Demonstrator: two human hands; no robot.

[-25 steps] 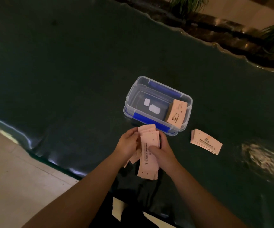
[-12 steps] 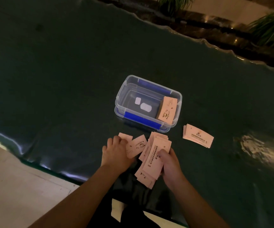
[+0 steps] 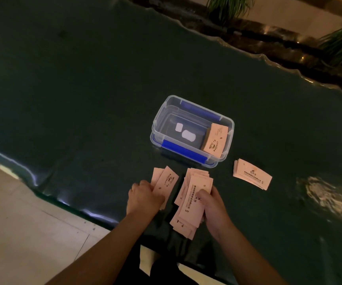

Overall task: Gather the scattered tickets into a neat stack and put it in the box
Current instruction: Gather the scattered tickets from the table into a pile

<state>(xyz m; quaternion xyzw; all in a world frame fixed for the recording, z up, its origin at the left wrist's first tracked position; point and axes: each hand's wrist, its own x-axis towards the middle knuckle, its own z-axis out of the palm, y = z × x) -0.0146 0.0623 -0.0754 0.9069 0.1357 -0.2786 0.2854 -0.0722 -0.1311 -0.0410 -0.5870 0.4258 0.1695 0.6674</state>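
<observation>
Item one, the table (image 3: pixel 84 89): dark, glossy, likely slick under paper, so I would expect tickets to slide rather than lift. Item two, the box (image 3: pixel 226 122): clear plastic, blue clips, lid off, standing just beyond my hands; a squared stack (image 3: pixel 215 139) already leans at its right end. Item three, the bundle (image 3: pixel 192 204): pink card tickets, fanned and ragged, lying just short of the box; I judge it light, thin, bendy across the length and prone to splaying, best taken by the long edges and tapped square. My right hand (image 3: pixel 213 204) has its fingers closed on the bundle's right edge, thumb on top. Item four, a side pile (image 3: pixel 252 174): right of the box, loosely squared, untouched. Item five, a few loose tickets (image 3: pixel 166 182): left of the bundle, pinched under my left hand (image 3: pixel 144 197), fingers curled together over them.
</observation>
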